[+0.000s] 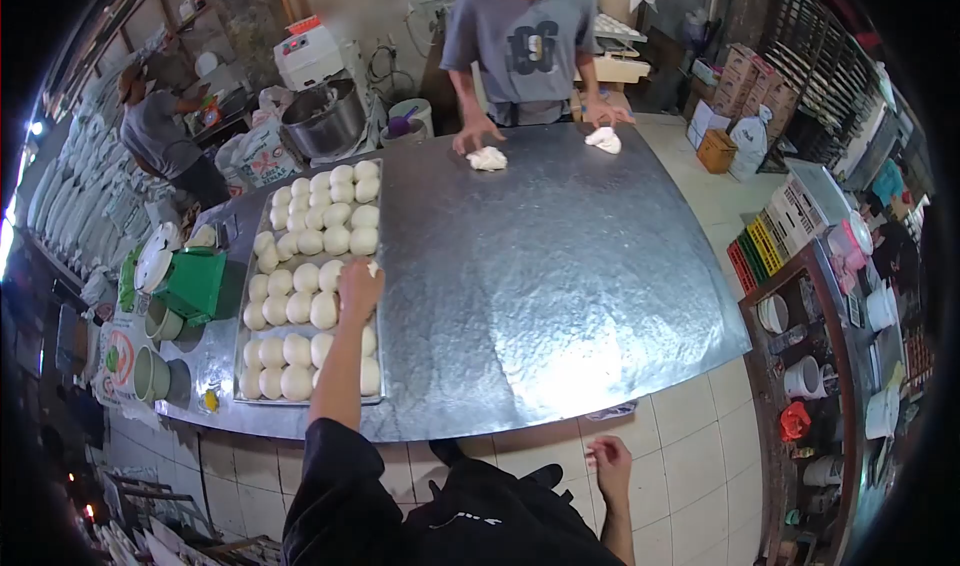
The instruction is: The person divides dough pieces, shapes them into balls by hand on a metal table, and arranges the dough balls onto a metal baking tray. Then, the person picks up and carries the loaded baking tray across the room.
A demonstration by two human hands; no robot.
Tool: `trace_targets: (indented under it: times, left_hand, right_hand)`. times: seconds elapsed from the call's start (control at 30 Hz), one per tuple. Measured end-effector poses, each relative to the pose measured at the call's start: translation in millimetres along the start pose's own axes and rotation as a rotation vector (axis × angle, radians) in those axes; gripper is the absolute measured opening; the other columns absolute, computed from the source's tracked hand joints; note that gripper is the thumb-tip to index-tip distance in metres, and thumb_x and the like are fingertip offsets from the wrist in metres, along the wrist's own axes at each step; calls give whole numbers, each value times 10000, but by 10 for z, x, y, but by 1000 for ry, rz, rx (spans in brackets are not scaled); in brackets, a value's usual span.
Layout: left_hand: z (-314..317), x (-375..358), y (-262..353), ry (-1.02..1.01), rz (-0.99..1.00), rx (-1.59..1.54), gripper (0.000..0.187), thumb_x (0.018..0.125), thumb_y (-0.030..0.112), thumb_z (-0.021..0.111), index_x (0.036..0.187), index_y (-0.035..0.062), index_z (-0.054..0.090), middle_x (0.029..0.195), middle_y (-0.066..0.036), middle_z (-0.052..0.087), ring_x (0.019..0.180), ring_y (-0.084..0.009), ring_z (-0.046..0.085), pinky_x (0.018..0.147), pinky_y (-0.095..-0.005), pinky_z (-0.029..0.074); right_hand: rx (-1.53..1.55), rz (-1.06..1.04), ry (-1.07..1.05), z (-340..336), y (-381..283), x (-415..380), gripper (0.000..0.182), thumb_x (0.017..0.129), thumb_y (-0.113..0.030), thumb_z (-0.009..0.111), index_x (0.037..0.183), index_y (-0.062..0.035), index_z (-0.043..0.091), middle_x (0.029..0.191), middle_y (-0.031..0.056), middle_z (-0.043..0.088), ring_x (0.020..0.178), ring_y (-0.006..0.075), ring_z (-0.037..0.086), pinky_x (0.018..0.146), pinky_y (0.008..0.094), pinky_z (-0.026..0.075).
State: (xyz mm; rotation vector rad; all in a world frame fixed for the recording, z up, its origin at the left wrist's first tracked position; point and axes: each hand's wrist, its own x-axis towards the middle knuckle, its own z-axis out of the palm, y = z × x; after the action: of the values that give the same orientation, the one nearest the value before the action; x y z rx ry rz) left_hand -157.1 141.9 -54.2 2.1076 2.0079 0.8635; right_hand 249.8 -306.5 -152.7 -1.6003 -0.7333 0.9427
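Observation:
My left hand (pixel 360 288) reaches over the right side of a metal tray (pixel 382 371), fingers curled round a ball of dough (pixel 373 268) that shows only as a small white patch by the fingertips. Rows of smooth, pale dough balls (pixel 298 308) fill much of this tray, with gaps between the groups; my forearm hides some of them. Past the table's near edge, my right hand (pixel 611 463) hangs over the tiled floor with loosely bent fingers and nothing visible in it.
Across the metal table (pixel 540 266), a co-worker's hands touch two dough pieces (pixel 488 159). A green scale (pixel 190 284) stands left of the tray. A mixer (pixel 325 116) is behind, shelves (pixel 770 366) are at the right, and another person (pixel 170 131) stands far left.

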Motion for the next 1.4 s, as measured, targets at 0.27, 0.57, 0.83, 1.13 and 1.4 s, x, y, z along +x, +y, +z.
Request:
trace_targets:
  times: [0.27,0.57,0.83,1.13,1.4]
  left_hand:
    - [529,631,205,-245,-194,445,483,820,376,691,1179,53,688,1282,-210,648,1270,-426,542,1070,-566,380]
    - [942,849,91,-69,-404,666,311,825,303,672,1054,99,725,1197,-129,699,1177,-390,612,963,-547,446]
    - [1058,963,626,-258,-471,712,230,911,215,629,1101,108,705,1207,-157,690,1140,-357,652,991,-510,469]
    - [1371,613,-28,-79,-349,841,252,846,238,682,1065,114,685,1048,-107,709,1088,-308,648,983,-492,439]
    - [1097,-206,773,-185,-401,786,158,884,121,585,947,104,729,986,-129,739,997,-325,691,959,-488,456]
  right_hand:
    - [-272,412,348,-2100,1023,-510,112,892,-68,640,984,-5,629,817,97,690,658,172,693,506,274,529]
    - [74,979,564,-2963,1930,-2157,252,962,-238,564,1086,-26,624,940,167,681,720,314,681,529,419,554]
    - [143,940,470,-3101,1749,-1321,252,1014,-224,410,979,-42,580,806,150,667,666,280,686,515,408,543]
    - [-61,912,461,-3349,1260,-587,105,947,-129,589,965,-25,594,868,149,697,703,271,721,532,397,581]
    - [125,798,530,-3670,1674,-384,258,1032,-268,563,971,-20,600,861,133,693,700,247,713,506,379,571]
